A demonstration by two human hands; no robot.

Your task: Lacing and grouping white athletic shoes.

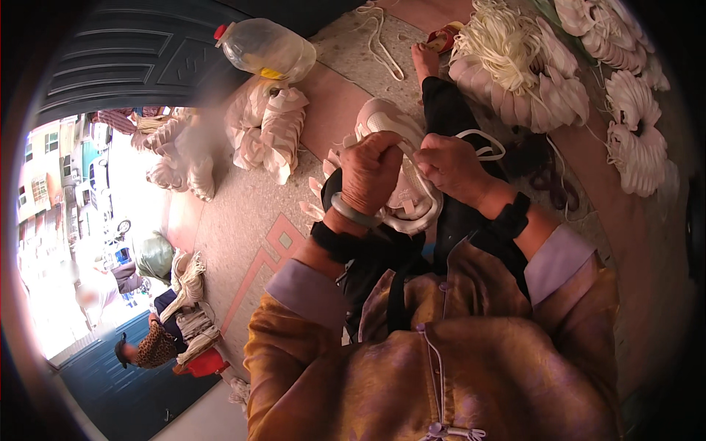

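Observation:
A pale pinkish-white sneaker point(403, 187) rests over my lap, its toe pointing away from me. Above it, my left hand point(373, 170) is closed, fingers curled round a white shoelace. Close beside it on the right, my right hand point(454, 170) pinches the lace too, and a loop of the white shoelace point(491, 151) sticks out past that hand. The lace ends between the fingers are hidden. A pale bangle point(356, 213) and a dark band circle my left wrist; another dark band is on the right.
A heap of cream laces point(504, 51) lies on stacked shoe uppers point(551, 99) at far right. More bundled uppers point(266, 132) sit at left, near a clear plastic jug point(266, 48). A loose cord point(382, 51) lies on the floor. Another person point(154, 349) sits at lower left.

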